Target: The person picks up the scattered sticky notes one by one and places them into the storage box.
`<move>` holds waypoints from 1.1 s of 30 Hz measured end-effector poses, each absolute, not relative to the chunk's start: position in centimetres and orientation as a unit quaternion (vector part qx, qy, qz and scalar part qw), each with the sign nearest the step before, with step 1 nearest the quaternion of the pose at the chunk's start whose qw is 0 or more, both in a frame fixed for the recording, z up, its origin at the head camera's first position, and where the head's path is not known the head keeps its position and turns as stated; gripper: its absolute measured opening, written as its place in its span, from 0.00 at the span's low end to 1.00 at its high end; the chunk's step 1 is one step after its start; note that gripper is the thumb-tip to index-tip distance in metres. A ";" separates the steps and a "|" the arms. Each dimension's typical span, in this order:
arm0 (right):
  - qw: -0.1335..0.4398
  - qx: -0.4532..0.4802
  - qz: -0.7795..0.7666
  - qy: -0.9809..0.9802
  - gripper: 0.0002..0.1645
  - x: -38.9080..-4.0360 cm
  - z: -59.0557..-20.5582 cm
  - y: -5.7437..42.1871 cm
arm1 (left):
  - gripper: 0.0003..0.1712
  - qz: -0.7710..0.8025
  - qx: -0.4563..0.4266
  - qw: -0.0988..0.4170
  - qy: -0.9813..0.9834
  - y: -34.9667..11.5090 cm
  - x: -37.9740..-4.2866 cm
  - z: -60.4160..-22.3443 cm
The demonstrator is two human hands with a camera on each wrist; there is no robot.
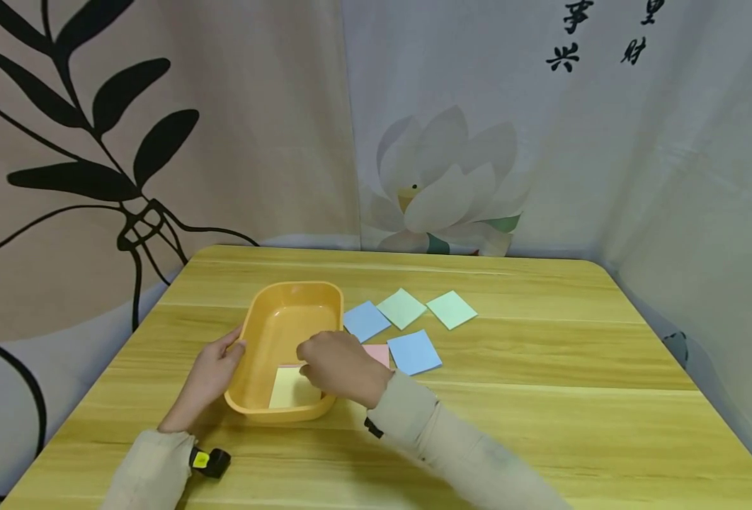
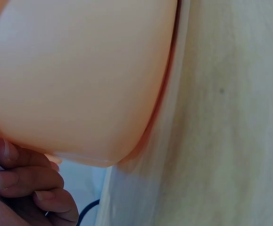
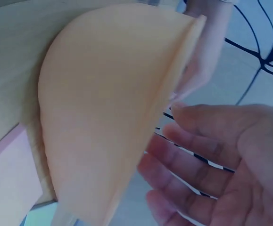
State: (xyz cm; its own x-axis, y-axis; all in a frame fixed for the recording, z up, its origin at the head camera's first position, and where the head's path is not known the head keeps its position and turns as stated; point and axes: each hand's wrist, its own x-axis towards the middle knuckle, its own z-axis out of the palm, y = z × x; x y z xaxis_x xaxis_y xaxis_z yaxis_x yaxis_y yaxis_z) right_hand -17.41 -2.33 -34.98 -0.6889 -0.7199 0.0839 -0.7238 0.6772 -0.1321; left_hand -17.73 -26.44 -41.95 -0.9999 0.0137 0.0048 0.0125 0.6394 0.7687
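A yellow plastic tray point(image 1: 296, 315) with raised sides sits on the table. My left hand point(image 1: 213, 365) grips its left rim, with the thumb on the edge and the fingers curled beside the outer wall. A pale yellow sticky note point(image 1: 289, 388) lies inside the tray at the near end, a thin pink edge showing along its top. Over the tray's right rim hangs my right hand point(image 1: 345, 365); in the right wrist view its loosely bent fingers hold nothing. Beside that hand lies a pink sticky note point(image 1: 378, 353), partly hidden by it.
Right of the tray lie two blue notes, one nearer the back point(image 1: 366, 321) and one in front point(image 1: 414, 352). Two pale green notes, a left one point(image 1: 401, 309) and a right one point(image 1: 452, 309), lie beyond them. A printed curtain point(image 1: 274, 127) hangs behind the wooden table point(image 1: 573, 397).
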 end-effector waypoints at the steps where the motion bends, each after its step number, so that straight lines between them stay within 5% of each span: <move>1: 0.014 0.393 0.082 -0.916 0.05 -17.3 -34.8 -2.0 | 0.33 0.424 0.007 0.002 0.906 -26.5 -17.7 -41.9; 33: -0.024 0.295 0.162 -0.941 0.17 -15.9 -39.6 10.2 | 0.32 0.417 -0.013 0.006 0.909 -26.2 -17.9 -41.7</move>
State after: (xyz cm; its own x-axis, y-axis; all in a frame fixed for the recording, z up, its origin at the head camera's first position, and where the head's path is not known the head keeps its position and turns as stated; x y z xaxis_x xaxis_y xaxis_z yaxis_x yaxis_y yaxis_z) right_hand -15.85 10.23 -39.63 -0.8247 -0.5634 0.0498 -0.5477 0.7735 -0.3190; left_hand -17.89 -26.20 -41.68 -0.9996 -0.0185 -0.0211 -0.0281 0.6521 0.7576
